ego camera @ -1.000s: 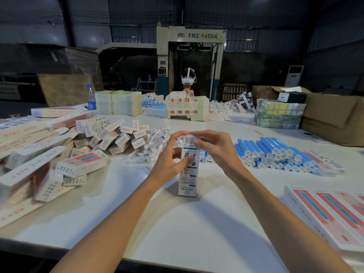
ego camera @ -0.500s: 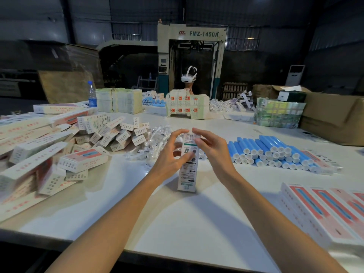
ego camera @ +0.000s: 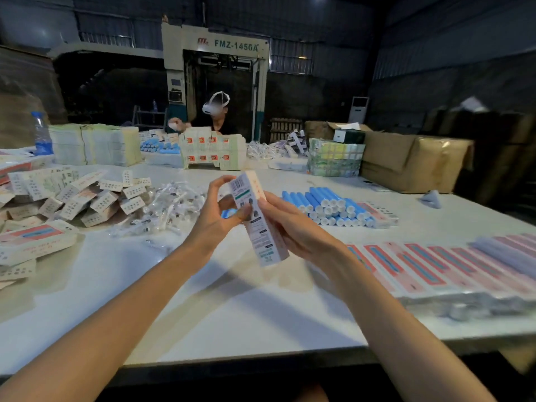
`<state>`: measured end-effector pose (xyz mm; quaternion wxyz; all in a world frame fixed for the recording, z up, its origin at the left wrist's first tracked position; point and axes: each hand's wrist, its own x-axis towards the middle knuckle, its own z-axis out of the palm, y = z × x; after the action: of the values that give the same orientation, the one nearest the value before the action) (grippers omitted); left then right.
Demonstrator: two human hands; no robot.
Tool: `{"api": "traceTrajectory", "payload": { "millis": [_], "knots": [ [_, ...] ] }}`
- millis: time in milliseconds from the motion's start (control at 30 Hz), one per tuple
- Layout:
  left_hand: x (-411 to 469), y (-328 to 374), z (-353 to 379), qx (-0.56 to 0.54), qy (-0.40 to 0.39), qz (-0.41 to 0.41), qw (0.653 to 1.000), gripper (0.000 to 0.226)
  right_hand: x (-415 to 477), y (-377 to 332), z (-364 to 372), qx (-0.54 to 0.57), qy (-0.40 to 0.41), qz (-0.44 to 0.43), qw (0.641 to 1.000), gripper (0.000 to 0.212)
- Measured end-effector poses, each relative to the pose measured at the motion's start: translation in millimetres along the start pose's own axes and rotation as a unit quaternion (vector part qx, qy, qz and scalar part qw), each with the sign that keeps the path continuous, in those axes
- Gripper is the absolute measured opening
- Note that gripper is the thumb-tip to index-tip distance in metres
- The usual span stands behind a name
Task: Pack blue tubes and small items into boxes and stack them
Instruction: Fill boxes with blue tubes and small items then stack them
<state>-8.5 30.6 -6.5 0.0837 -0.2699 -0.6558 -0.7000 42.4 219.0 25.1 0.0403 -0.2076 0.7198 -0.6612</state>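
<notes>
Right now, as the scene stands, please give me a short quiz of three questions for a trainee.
1. True or false: the white box lies flat on the table.
2. The big pile of blue tubes lies: A) under the water bottle B) to the right of the right hand C) inside the brown carton.
3. Fill in: the box is held by ___ hands.
Key: 1 false, it is held up, tilted; 2 B; 3 both, the left hand too.
</notes>
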Motion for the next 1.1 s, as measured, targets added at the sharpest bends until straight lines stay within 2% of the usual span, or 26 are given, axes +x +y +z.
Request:
{"api": "traceTrajectory", "payload": {
  "millis": [100,167,233,300,400,533,633,800,900,1000,1100],
  "knots": [
    [2,6,29,0.052,-0.012,0.009,0.999,0.065,-28,-16,-21,-0.141,0.107,-0.018,0.984,0.033],
    [4,7,48,0.064,-0.040,0.003,0.997,0.064,-44,-26,-42,-0.218,0.176,-0.045,0.959,0.034],
    [4,4,66,0.097,-0.074,0.007,0.993,0.052,-59,-36,-71,-0.301,0.226,-0.038,0.926,0.032],
    [2,-1,80,0.124,-0.109,0.018,0.986,0.041,-77,-43,-106,-0.403,0.271,0.013,0.874,0.036],
    [-1,-6,91,0.156,-0.157,0.033,0.975,0.035,-112,-42,-165,-0.530,0.327,0.095,0.777,0.043],
    [-2,-11,93,0.189,-0.190,0.040,0.963,0.027,-161,-29,-228,-0.627,0.362,0.180,0.666,0.032],
    [-2,-12,91,0.198,-0.198,0.039,0.959,0.025,-193,-15,-255,-0.678,0.372,0.225,0.593,0.033],
    [1,-17,91,0.226,-0.227,0.032,0.947,0.024,-219,11,-266,-0.726,0.361,0.271,0.518,0.037],
    [1,-19,94,0.233,-0.239,0.032,0.942,0.024,-222,14,-265,-0.723,0.385,0.270,0.506,0.036],
    [2,-19,98,0.239,-0.251,0.030,0.938,0.024,-222,13,-265,-0.743,0.383,0.286,0.469,0.033],
    [4,-19,99,0.243,-0.253,0.034,0.936,0.025,-220,13,-263,-0.735,0.392,0.304,0.462,0.032]
  ]
}}
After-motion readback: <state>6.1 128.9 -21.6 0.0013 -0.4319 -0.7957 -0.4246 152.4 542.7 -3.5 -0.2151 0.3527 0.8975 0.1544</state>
